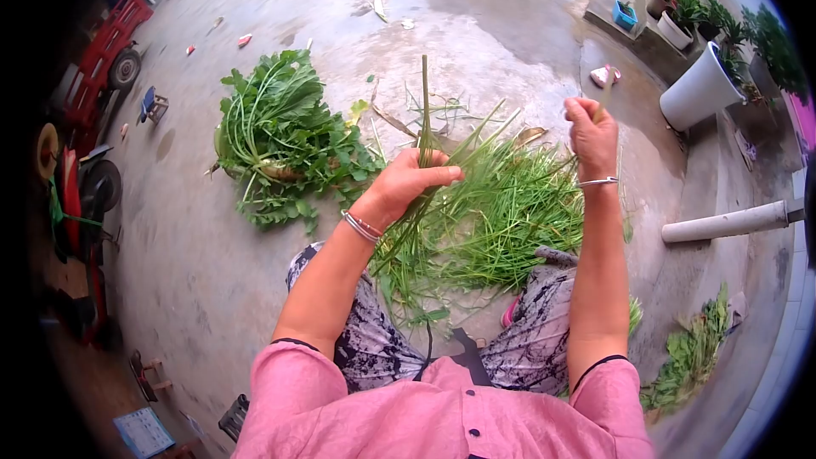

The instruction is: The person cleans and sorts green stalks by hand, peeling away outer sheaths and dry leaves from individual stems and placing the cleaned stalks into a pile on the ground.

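My left hand (414,181) is closed round a bunch of long thin green stalks (425,102), which stick up above the fist and hang below it. My right hand (592,129) is raised to the right, its fingers pinched together. A blurred thin stalk (606,89) shows at its fingertips. Beneath both hands, a loose heap of the same grass-like greens (518,221) covers the concrete between my knees. Left of the heap lies a large pile of leafy greens (289,136) with pale roots partly showing.
White and small blue pots of plants line the step at right, with a tall white planter (701,89) nearest. A white pipe (727,223) juts in below it. More cut greens (693,353) lie lower right. A red cart (106,55) and a small stool (153,105) stand left.
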Tool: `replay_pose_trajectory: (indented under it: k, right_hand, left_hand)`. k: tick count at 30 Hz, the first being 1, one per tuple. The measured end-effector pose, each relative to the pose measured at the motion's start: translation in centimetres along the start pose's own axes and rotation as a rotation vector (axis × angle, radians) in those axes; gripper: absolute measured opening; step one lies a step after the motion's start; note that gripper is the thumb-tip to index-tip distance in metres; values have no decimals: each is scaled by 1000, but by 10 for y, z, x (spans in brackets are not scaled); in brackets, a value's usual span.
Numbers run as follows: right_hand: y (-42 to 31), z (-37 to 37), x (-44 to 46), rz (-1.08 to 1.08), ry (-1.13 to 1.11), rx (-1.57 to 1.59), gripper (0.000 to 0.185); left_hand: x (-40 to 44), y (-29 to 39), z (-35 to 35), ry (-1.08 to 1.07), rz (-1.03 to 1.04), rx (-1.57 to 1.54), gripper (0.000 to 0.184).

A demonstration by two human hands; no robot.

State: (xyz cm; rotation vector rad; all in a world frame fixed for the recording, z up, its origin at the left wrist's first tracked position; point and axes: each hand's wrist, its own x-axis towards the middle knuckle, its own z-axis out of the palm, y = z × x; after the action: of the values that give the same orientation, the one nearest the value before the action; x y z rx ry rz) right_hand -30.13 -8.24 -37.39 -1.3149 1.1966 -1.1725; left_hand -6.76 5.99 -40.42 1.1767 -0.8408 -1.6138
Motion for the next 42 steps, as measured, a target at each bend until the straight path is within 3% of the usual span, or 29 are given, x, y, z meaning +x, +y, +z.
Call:
replay_pose_trajectory:
  k: [3, 7, 10, 14, 19, 24, 30, 33, 35, 37, 38, 39, 41, 42]
  right_hand:
    - [1, -4, 0, -2, -66, 74, 16]
    - [-8, 16, -20, -46, -251, -83, 17]
    - [-4, 16, -16, 124, -411, -183, 15]
    - [-7, 24, -24, 99, -314, -134, 19]
    - [-11, 29, -29, 178, -438, 57, 32]
    - [-13, 35, -34, 220, -491, 179, 27]
    - [-19, 30, -29, 209, -331, 204, 11]
    - [-8, 20, -15, 178, -153, 335, 10]
    - [1, 9, -6, 180, -169, 362, 14]
    - [-3, 13, -7, 154, -130, 43, 26]
    - [-7, 12, -12, 213, -263, -70, 45]
    - [-14, 15, -18, 211, -269, -68, 45]
    - [-19, 20, -26, 148, -569, -207, 60]
    - [-14, 20, -25, 153, -637, -202, 52]
  left_hand:
    - [0, 0, -3, 12, -20, -97, 12]
    - [0, 1, -3, 16, -27, -195, 9]
    - [1, 1, -2, 1, -51, -296, 8]
    - [1, -3, -4, -53, -97, -339, 9]
    - [0, -7, 0, -217, -149, -352, 12]
    - [0, -10, 6, -294, -169, -412, 15]
    - [-3, -10, 11, -307, -184, -408, 17]
    - [-3, -9, 10, -270, -201, -433, 17]
    - [-4, -7, 7, -254, -162, -403, 17]
    - [-1, -9, 2, -248, -149, -422, 17]
    - [0, -9, -1, -241, -137, -441, 17]
    - [0, -7, -3, -236, -133, -440, 17]
    - [-1, -6, -4, -184, -120, -479, 17]
    - [-1, -5, -6, -217, -106, -487, 17]
